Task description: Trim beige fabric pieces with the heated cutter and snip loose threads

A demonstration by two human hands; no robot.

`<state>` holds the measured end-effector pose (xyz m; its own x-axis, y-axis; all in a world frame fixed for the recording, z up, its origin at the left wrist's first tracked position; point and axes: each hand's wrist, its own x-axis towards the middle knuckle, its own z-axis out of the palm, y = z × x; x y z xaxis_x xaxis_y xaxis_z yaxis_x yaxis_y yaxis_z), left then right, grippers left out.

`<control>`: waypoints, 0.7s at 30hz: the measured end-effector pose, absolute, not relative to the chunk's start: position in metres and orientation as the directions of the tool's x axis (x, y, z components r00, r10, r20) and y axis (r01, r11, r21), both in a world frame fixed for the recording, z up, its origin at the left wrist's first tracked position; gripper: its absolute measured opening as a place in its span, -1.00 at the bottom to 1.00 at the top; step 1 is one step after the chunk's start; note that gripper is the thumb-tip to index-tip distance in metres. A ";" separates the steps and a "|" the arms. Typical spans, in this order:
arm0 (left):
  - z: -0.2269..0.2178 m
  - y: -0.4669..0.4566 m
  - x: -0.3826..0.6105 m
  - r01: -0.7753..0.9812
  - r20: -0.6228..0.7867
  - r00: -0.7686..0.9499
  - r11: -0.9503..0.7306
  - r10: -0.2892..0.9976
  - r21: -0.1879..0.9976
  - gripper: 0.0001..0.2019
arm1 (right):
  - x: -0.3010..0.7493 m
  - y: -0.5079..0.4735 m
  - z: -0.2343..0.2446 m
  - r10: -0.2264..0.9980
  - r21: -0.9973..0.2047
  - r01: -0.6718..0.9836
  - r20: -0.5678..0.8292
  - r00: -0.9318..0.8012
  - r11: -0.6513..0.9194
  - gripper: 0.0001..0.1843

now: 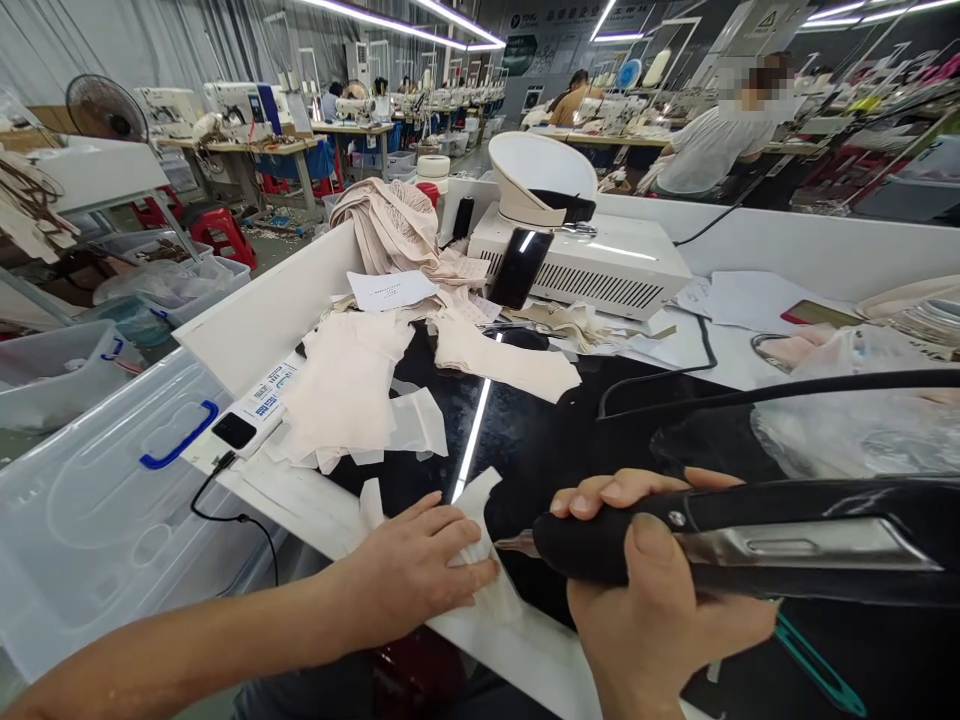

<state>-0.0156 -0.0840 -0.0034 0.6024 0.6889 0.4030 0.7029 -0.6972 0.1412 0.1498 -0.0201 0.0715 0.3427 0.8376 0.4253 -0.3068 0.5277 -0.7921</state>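
Observation:
My right hand (652, 600) is wrapped round the black handle of a cutting tool (750, 545), whose thin metal tip (514, 544) touches a small white fabric piece (480, 500). My left hand (412, 570) lies on that fabric piece with its fingers pressed together, holding it down on the black work surface (540, 440). A stack of cream fabric pieces (345, 385) lies further left on the table. Another cream piece (502, 360) rests near the middle.
A white machine (592, 262) with a phone (519, 268) leaning on it stands at the back. Beige garments (390, 225) are piled beside it. A clear plastic bin lid (105, 490) sits at left, a plastic bag (855, 410) at right. A person (712, 140) sits beyond.

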 end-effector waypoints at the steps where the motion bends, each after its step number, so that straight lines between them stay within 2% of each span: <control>1: -0.004 -0.084 -0.015 0.705 0.397 0.603 -0.695 0.692 0.142 -0.79 | 0.149 -0.019 0.072 0.833 -0.787 -0.311 0.426 0.353 0.533 -0.60; 11: -0.006 -0.094 -0.004 0.731 0.356 0.582 -0.662 0.731 0.165 -0.56 | 0.148 -0.021 0.061 0.848 -0.792 -0.315 0.445 0.288 0.522 -0.63; 14: 0.003 -0.092 -0.006 0.727 0.368 0.564 -0.656 0.739 0.203 -0.65 | 0.150 -0.021 0.059 0.855 -0.801 -0.312 0.440 0.273 0.511 -0.62; 17: 0.013 -0.073 -0.015 0.706 0.425 0.577 -0.687 0.698 0.169 -0.84 | 0.153 -0.021 0.056 0.850 -0.799 -0.301 0.452 0.270 0.520 -0.58; 19: 0.016 -0.053 -0.021 0.645 0.463 0.631 -0.752 0.623 0.134 -0.79 | 0.154 -0.022 0.053 0.853 -0.805 -0.295 0.452 0.260 0.516 -0.58; 21: 0.016 -0.034 -0.026 0.571 0.448 0.684 -0.805 0.575 0.161 -0.76 | 0.154 -0.022 0.051 0.859 -0.811 -0.291 0.449 0.247 0.508 -0.59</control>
<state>-0.0258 -0.0338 0.0160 0.6843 0.5754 0.4480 0.5713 -0.8048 0.1610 0.1541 -0.0222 0.0507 0.2473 0.8587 0.4488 -0.2907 0.5076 -0.8111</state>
